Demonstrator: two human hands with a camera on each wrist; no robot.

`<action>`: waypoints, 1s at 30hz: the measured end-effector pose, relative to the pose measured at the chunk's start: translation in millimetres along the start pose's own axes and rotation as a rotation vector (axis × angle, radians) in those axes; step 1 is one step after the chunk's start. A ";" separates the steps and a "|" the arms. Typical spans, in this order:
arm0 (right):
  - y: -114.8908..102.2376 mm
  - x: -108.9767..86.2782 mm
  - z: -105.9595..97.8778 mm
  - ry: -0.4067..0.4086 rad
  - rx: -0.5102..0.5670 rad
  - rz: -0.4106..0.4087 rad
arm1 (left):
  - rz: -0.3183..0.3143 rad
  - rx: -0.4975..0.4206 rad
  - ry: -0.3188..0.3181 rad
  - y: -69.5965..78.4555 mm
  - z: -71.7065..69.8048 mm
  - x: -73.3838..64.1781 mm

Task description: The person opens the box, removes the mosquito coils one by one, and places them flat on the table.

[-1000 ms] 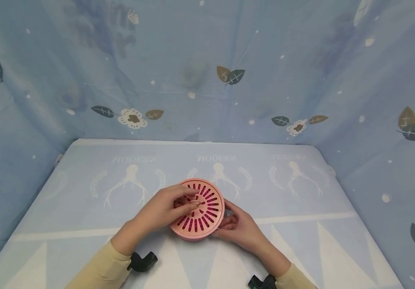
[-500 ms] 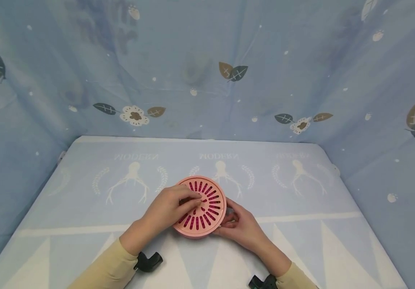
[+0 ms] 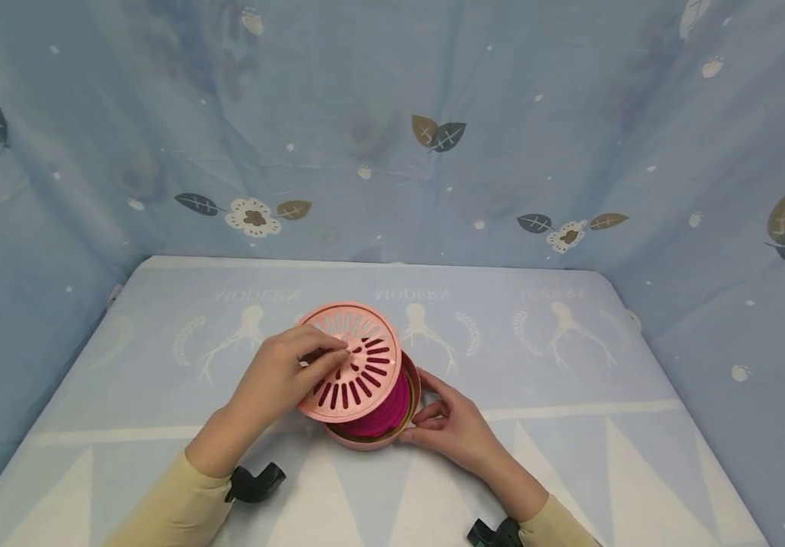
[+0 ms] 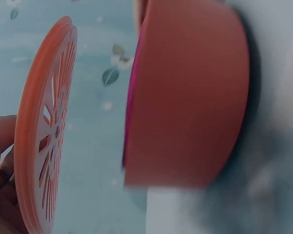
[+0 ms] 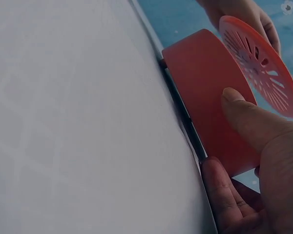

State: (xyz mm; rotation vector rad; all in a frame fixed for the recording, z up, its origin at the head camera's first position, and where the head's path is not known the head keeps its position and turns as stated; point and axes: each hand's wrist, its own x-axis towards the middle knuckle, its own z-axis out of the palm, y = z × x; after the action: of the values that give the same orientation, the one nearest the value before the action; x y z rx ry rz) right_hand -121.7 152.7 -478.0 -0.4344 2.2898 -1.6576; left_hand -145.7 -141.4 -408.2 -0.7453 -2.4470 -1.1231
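A round pink lid point(image 3: 362, 363) with radial slots hangs tilted over a round pink box point(image 4: 188, 97). My left hand point(image 3: 274, 380) pinches the lid near its centre. In the left wrist view a gap separates the lid from the box. Bright magenta material point(image 3: 387, 410), perhaps folded cloth, fills the box; most of it is hidden under the lid. My right hand point(image 3: 457, 428) grips the box's right side. The right wrist view shows its thumb point(image 5: 249, 114) against the wall and its other fingers curled low by the base.
The box stands on a table covered with a pale blue and white printed cloth point(image 3: 536, 456). Blue patterned fabric point(image 3: 392, 114) hangs behind it and at both sides. Each wrist wears a black device point(image 3: 255, 483).
My left hand has lifted the lid off the box and moved it up and to the left, uncovering the magenta material. My right hand stays at the box's side.
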 end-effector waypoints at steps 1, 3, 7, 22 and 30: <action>4.8 1.5 0.1 -0.003 -0.003 0.001 | -0.005 0.008 0.016 -2.8 -5.1 -0.6; 13.6 3.7 0.3 -0.004 -0.003 -0.003 | -0.024 0.033 0.041 -9.1 -15.6 -3.0; 20.7 4.7 -0.8 -0.003 0.008 -0.015 | -0.101 0.112 0.074 -22.8 -36.6 -10.9; 8.0 2.1 -0.4 0.016 -0.009 0.007 | -0.498 0.269 -0.011 -75.9 -107.3 -53.2; -9.1 -2.6 0.0 0.023 0.005 -0.011 | -0.608 0.289 -0.117 -102.9 -112.8 -70.8</action>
State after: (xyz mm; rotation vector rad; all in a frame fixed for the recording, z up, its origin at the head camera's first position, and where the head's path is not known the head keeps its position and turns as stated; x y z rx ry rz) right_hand -118.6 151.1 -469.2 -0.4297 2.3035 -1.6819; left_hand -139.5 -307.5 -434.3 0.0349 -2.9462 -0.8839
